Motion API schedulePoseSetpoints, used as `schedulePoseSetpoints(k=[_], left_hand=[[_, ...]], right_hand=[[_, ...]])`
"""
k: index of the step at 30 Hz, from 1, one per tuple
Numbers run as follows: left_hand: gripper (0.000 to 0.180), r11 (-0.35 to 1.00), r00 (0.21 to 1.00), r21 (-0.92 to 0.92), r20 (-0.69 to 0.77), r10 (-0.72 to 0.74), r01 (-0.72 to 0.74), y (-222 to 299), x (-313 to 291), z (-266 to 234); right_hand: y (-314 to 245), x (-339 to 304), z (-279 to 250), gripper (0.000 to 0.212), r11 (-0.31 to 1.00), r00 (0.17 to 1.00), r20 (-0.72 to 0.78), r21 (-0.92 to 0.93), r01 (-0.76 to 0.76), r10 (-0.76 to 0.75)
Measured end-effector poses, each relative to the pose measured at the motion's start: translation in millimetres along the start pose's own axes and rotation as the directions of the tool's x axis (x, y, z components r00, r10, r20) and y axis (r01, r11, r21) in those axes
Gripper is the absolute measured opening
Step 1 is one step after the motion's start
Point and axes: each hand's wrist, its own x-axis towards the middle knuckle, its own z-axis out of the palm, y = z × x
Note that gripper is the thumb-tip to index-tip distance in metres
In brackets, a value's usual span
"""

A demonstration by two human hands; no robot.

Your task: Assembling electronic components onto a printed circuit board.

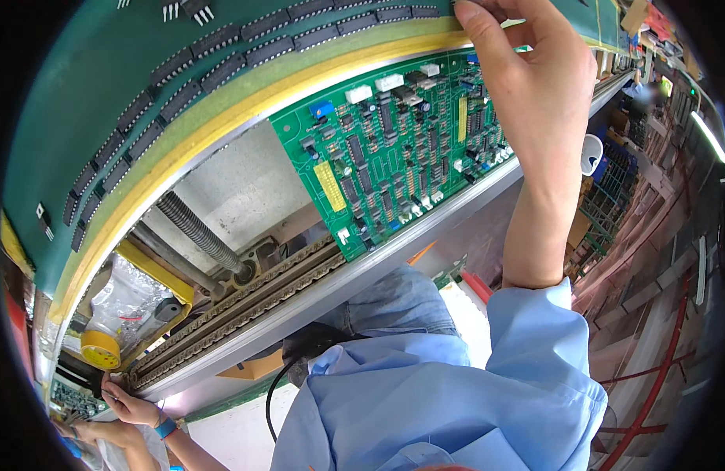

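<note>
My right hand (535, 71) reaches up to the top of the view, at the right end of two rows of black chips (268, 49) on a dark green surface. Its fingers are curled in with the thumb against them; what they pinch is cut off by the upper edge. Under that wrist, a green circuit board (401, 149) crowded with components lies across the conveyor rails. Far to the left, my left hand (131, 404), wearing a blue wristband, is closed at the end of the near rail (331, 286). Something small and dark shows at its fingertips, too small to name.
A yellow-edged ledge (244, 102) runs above the conveyor. Below it are a chain track (244, 294), a ribbed hose (201, 231) and a yellow round object (101, 349). Another person's forearm (111, 432) is close beside my left hand. Racks (613, 188) stand at right.
</note>
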Motion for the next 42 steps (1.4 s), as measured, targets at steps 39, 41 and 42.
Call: schedulePoseSetpoints(k=[39, 41, 42], left_hand=[[0.024, 0.998, 0.999, -0.051, -0.029, 0.043, -0.045, 10.8, -3.1, 3.8], [0.024, 0.997, 0.998, -0.055, -0.042, 0.048, -0.050, 13.9, -4.0, 5.6], [0.024, 0.997, 0.998, -0.055, -0.040, 0.048, -0.050, 15.0, -3.9, 6.3]], right_hand=[[-3.2, -126.9, 31.7, 0.013, 0.984, 0.985, -0.041, 0.076, -0.162, 0.166], [-4.6, -127.1, 31.6, 0.012, 0.982, 0.984, -0.043, 0.076, -0.170, 0.174], [-4.9, -126.8, 31.7, 0.012, 0.981, 0.982, -0.046, 0.078, -0.177, 0.181]])
